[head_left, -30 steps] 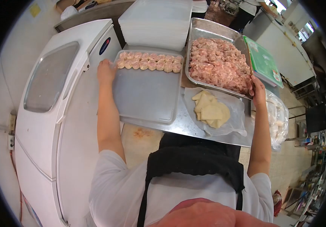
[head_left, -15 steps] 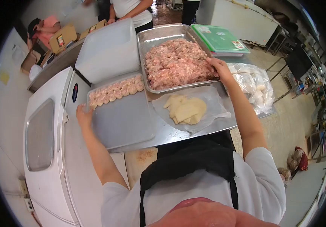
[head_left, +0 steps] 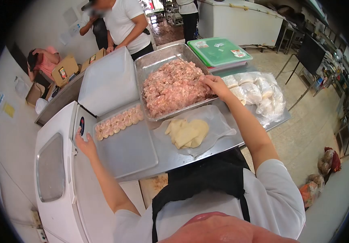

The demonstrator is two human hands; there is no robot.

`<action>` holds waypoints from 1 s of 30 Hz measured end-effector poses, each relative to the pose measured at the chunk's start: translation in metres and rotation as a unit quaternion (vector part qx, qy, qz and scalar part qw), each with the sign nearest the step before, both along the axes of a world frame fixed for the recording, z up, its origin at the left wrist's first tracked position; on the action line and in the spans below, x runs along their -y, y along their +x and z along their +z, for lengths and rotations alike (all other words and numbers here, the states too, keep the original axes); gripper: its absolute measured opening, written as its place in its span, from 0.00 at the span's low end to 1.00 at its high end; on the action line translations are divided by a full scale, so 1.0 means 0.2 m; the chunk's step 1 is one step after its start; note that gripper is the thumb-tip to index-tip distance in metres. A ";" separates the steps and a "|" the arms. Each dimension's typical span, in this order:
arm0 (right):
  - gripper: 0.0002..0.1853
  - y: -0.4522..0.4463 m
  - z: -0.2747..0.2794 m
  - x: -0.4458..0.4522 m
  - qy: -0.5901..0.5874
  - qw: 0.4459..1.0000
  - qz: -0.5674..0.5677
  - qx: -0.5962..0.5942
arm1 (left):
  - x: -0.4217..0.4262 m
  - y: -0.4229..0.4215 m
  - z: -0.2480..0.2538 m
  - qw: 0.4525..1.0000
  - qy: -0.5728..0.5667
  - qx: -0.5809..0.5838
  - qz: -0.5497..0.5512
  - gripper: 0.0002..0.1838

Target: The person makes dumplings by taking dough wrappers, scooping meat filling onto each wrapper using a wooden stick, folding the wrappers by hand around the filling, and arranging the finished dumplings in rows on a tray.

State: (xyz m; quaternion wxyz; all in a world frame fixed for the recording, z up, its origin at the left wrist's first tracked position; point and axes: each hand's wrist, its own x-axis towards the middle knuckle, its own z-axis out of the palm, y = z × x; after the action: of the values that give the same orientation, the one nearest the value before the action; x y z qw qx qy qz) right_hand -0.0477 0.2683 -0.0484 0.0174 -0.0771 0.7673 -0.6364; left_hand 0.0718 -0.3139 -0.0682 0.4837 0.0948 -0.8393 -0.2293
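My left hand (head_left: 86,145) is open, its fingers spread, just off the left edge of a flat plastic tray (head_left: 132,154). Rows of small meat-filled dumplings (head_left: 119,122) lie close together along the tray's far end. At the right side of a deep metal pan (head_left: 158,56), my right hand (head_left: 215,86) has its fingers curled together beside the ground meat (head_left: 174,85). What those fingers hold, if anything, is hidden. A thin stick-like piece shows at the meat's far side. Nearer me, pale dough wrappers (head_left: 187,133) rest in a loose pile on a plastic sheet (head_left: 219,126).
Stacked plastic trays (head_left: 109,83) stand behind the dumplings. Green-lidded containers (head_left: 219,52) and a clear bag of pale round pieces (head_left: 255,93) are at the right. A white freezer (head_left: 53,166) adjoins the table's left. Several people are in the background, one in a white shirt (head_left: 128,26).
The view has tilted up and turned, showing more of the people behind. My left hand has drawn away from the tray's edge, fingers spreading. My right hand stays by the pan's right side.
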 end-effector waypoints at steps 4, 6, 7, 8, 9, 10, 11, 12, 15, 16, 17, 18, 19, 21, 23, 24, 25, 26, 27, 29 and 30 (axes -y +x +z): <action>0.19 0.02 0.02 0.01 -0.019 1.000 0.004 -0.014 | -0.64 0.18 0.29 0.992 -0.027 -0.014 -0.119 0.22; 0.19 -0.01 -0.01 0.00 0.003 1.000 0.006 -0.013 | -0.94 0.24 0.33 0.977 -0.033 -0.005 -0.212 0.17; 0.19 0.00 -0.01 0.00 0.017 0.999 0.009 -0.033 | -1.08 0.27 0.33 0.969 -0.048 0.014 -0.240 0.15; 0.19 0.01 0.01 0.01 0.032 0.998 0.012 -0.053 | -1.20 0.28 0.32 0.961 -0.062 0.032 -0.269 0.12; 0.18 0.03 0.03 0.02 0.048 0.996 0.014 -0.073 | -1.32 0.30 0.30 0.950 -0.047 0.067 -0.300 0.10; 0.19 0.05 0.04 0.02 0.055 0.995 0.013 -0.076 | -1.41 0.31 0.28 0.938 -0.032 0.100 -0.331 0.07; 0.19 0.06 0.05 0.03 0.063 0.995 0.011 -0.081 | -1.47 0.29 0.22 0.922 -0.020 0.105 -0.373 0.06; 0.19 0.06 0.06 0.03 0.070 0.994 0.011 -0.086 | -1.52 0.26 0.14 0.904 -0.009 0.109 -0.412 0.04; 0.19 0.05 0.05 0.03 0.091 0.993 0.040 -0.065 | -1.61 0.23 -0.03 0.885 -0.005 0.143 -0.442 0.04; 0.20 0.05 0.05 0.03 0.083 0.992 0.060 -0.073 | -1.63 0.23 -0.05 0.889 -0.013 0.145 -0.434 0.06; 0.20 0.05 0.04 0.02 0.088 0.990 0.072 -0.083 | -1.65 0.24 -0.08 0.892 -0.022 0.147 -0.426 0.09; 0.19 0.06 0.06 0.02 0.093 0.988 0.084 -0.093 | -1.67 0.26 -0.09 0.896 -0.030 0.150 -0.417 0.11; 0.19 0.08 0.06 0.02 0.096 0.985 0.097 -0.102 | -1.69 0.27 -0.11 0.902 -0.037 0.154 -0.401 0.13; 0.20 0.10 0.07 0.01 0.149 0.976 0.083 -0.133 | -1.72 0.30 -0.14 0.914 -0.054 0.163 -0.367 0.17; 0.20 0.09 0.06 0.01 0.161 0.979 0.075 -0.098 | -1.73 0.30 -0.19 0.919 -0.076 0.158 -0.353 0.21; 0.22 0.08 0.05 0.01 0.164 0.974 0.072 -0.138 | -1.75 0.31 -0.18 0.920 -0.086 0.157 -0.348 0.24; 0.22 0.07 0.04 0.01 0.166 0.972 0.071 -0.148 | -1.76 0.31 -0.17 0.919 -0.091 0.161 -0.347 0.24; 0.22 0.06 0.03 0.01 0.169 0.970 0.069 -0.158 | -1.76 0.33 -0.16 0.918 -0.094 0.165 -0.347 0.24; 0.22 0.06 0.04 0.01 0.173 0.968 0.068 -0.168 | -1.78 0.33 -0.14 0.918 -0.097 0.169 -0.347 0.25; 0.22 0.06 0.04 0.01 0.156 0.971 0.070 -0.168 | -1.79 0.32 -0.16 0.915 -0.110 0.189 -0.340 0.26; 0.22 0.07 0.04 0.02 0.149 0.972 0.073 -0.167 | -1.78 0.31 -0.17 0.914 -0.115 0.199 -0.335 0.26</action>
State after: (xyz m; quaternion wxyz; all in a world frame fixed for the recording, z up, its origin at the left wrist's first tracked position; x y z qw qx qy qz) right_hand -0.0341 0.2651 -0.0403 -0.0539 -0.2347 0.8377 -0.4902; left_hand 0.1338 0.0421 -0.1025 0.2091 -0.2048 -0.9212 -0.2564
